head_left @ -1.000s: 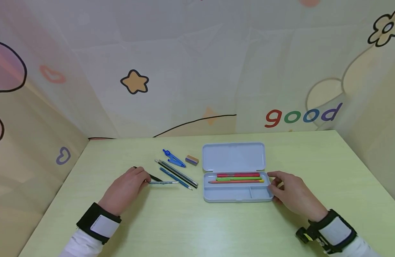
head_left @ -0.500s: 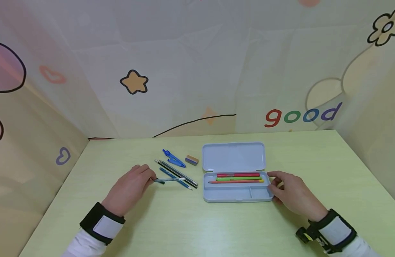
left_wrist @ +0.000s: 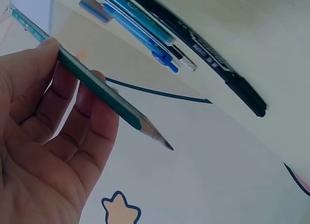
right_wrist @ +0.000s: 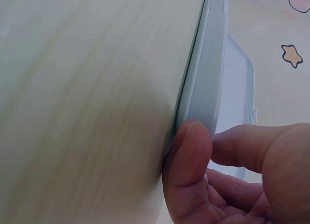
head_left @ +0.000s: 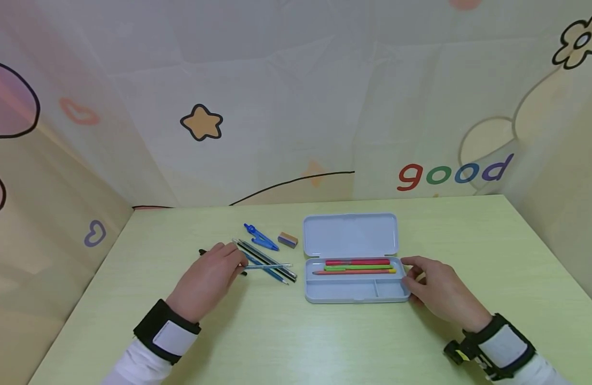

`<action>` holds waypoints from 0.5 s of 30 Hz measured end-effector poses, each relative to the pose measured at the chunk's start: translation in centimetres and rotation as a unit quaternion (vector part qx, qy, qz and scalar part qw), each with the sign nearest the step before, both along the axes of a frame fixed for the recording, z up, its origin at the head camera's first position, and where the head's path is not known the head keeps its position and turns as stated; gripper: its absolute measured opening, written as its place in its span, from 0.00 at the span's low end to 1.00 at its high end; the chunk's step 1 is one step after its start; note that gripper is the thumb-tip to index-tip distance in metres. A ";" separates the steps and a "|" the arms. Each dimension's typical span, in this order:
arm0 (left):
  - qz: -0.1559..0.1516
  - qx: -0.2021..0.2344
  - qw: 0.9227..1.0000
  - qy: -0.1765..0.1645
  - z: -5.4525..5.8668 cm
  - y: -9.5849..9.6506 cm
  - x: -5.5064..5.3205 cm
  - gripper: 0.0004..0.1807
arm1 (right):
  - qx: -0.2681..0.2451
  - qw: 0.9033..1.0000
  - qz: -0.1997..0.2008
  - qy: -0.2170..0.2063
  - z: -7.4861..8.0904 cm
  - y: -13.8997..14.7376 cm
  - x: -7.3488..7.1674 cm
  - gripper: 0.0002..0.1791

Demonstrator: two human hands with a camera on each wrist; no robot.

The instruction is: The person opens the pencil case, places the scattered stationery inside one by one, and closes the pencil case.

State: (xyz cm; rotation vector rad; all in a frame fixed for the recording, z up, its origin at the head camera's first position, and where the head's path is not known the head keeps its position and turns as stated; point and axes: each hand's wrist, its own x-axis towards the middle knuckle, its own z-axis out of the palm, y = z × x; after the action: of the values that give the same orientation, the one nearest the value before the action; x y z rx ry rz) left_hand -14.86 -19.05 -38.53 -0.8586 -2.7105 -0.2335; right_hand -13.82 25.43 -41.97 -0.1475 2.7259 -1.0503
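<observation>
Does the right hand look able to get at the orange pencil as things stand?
Probably yes: the lid is open, nothing covers the orange pencil, and one end lies close to the right hand, though that hand would likely have to release the pencil case first.

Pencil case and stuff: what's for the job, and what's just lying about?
Seems part of the job:
pencil, in the left hand
pencil case, held by the right hand
colourful pens or pencils inside

Just lying about, maybe for later:
compass
eraser
black marker
loose pens or pencils
</observation>
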 end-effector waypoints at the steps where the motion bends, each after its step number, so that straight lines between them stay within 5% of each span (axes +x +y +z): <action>1: -0.001 -0.001 1.000 0.001 0.0 0.2 0.0 0.07 | 0.000 1.000 0.000 0.001 0.0 0.0 0.0 0.27; 15: -0.012 0.010 1.000 0.004 0.2 1.9 -0.2 0.08 | -0.002 1.000 0.001 0.001 0.0 -0.1 0.1 0.27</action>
State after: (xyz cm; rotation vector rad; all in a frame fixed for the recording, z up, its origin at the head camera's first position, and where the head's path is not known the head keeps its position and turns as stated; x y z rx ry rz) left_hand -15.06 -17.10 -38.37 -0.8846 -2.6870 -0.2617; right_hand -13.72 25.34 -41.94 -0.1527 2.7261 -1.0550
